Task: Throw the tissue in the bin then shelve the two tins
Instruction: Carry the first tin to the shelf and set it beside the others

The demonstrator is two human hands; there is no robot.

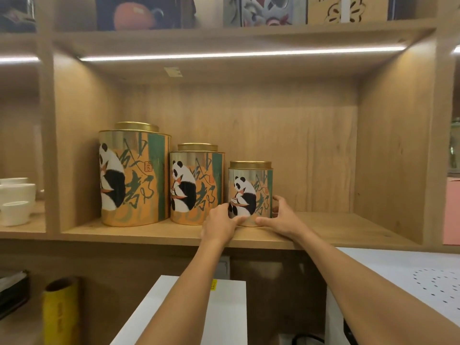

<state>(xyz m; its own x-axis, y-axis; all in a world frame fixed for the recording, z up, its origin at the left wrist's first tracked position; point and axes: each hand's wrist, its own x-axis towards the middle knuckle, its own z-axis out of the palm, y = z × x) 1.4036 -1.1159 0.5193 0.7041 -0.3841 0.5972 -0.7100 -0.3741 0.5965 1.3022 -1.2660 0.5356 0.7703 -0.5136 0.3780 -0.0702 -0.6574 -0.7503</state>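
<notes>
Three panda-printed tins with gold lids stand upright in a row on the wooden shelf (323, 227). The large tin (134, 175) is at the left, the medium tin (196, 185) sits in the middle, and the small tin (251, 190) is on the right. My left hand (220, 221) grips the small tin's lower left side. My right hand (281, 216) wraps its lower right side, fingers behind it. The small tin's base rests on the shelf near the front edge. No tissue or bin is in view.
White cups (16, 200) stand in the cubby to the left. A yellow roll (61, 312) is upright at lower left. A white box top (199, 312) lies below my arms, and a white perforated surface (410, 275) is at the right. A pink box (451, 210) sits at the far right.
</notes>
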